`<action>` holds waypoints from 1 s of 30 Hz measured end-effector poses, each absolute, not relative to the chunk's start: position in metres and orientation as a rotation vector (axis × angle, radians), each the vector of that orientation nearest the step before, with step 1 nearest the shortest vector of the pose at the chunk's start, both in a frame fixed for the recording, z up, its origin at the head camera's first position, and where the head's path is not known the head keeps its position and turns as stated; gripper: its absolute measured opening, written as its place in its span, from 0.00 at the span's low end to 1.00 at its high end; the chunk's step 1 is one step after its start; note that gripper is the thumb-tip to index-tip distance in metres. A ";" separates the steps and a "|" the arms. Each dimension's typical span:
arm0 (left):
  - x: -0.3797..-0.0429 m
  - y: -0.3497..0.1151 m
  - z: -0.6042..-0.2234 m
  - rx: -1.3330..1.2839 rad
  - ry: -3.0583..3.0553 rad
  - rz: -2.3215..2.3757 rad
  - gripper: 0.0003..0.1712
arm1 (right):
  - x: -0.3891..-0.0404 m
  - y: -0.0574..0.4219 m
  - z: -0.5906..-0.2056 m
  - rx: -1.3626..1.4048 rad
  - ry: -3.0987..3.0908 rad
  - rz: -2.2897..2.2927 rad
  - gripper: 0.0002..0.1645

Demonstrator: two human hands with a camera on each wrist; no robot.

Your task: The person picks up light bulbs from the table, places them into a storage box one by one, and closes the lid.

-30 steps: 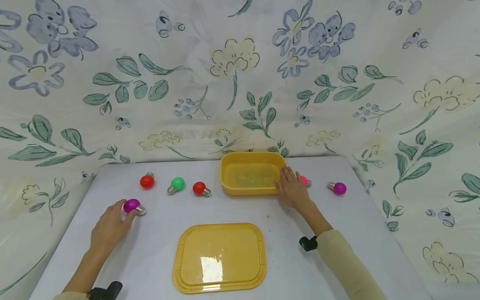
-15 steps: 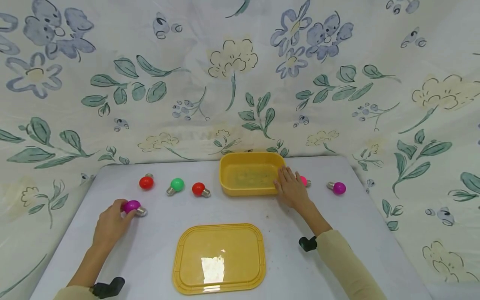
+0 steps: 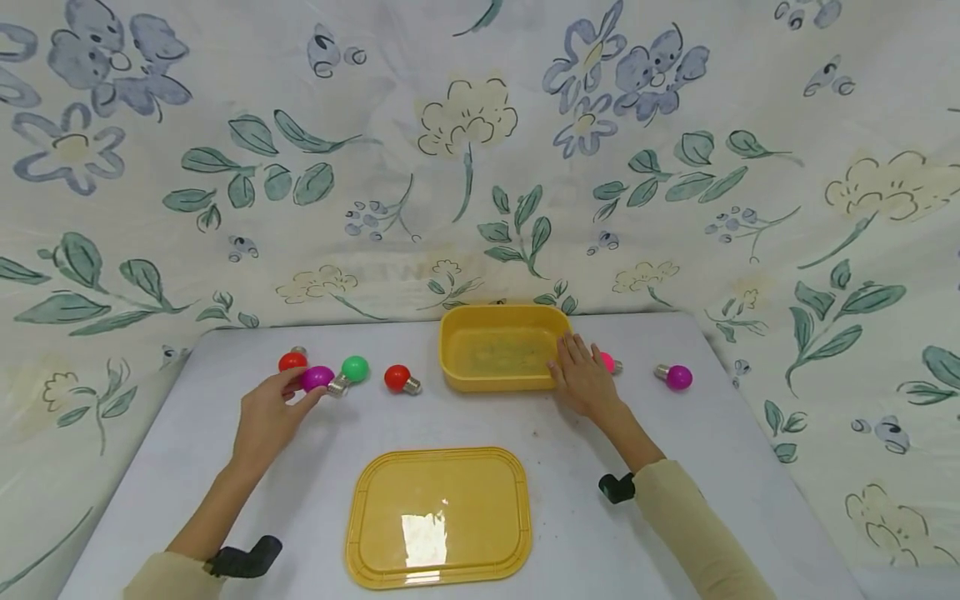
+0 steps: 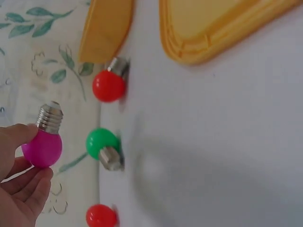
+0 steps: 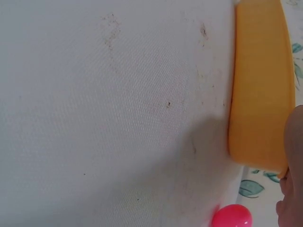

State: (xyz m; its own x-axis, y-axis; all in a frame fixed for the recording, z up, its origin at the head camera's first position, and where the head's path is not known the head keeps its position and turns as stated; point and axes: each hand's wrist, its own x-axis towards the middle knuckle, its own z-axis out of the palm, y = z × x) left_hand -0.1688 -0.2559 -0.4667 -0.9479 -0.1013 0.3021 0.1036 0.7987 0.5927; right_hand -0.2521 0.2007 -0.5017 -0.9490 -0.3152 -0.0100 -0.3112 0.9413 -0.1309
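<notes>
Between thumb and fingers, my left hand (image 3: 270,417) pinches a purple light bulb (image 4: 43,149) by its round globe, its metal screw base free. In the left wrist view the bulb is held up off the table. My right hand (image 3: 585,377) rests with fairly straight fingers against the right end of a yellow plastic container (image 3: 495,385), which has no bulbs in it. Just beyond that hand lies a pink bulb (image 3: 609,362), partly hidden by it. Close to the left hand are a red bulb (image 3: 292,360) and a green bulb (image 3: 356,368).
Another red bulb (image 3: 397,377) lies left of the container, and a second purple bulb (image 3: 678,377) near the table's right side. A yellow lid (image 3: 438,517) lies flat at the front of the white table (image 3: 600,550). Floral cloth (image 3: 450,233) hangs behind.
My left hand has lifted the purple bulb from the left of the table and carried it right and toward the back. The right hand has stayed at the container.
</notes>
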 end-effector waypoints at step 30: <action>-0.245 -0.097 -0.462 -0.178 -2.643 -1.481 0.25 | -0.253 0.201 -0.505 -0.487 3.065 -0.217 0.39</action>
State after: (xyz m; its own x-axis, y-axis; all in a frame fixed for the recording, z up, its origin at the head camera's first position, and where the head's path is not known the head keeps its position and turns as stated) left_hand -0.2454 -0.0969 -0.4619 -0.9875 0.0501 0.1498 0.1539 0.5180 0.8414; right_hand -0.2535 0.2013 -0.5049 -0.9506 -0.3105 -0.0081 -0.3062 0.9413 -0.1419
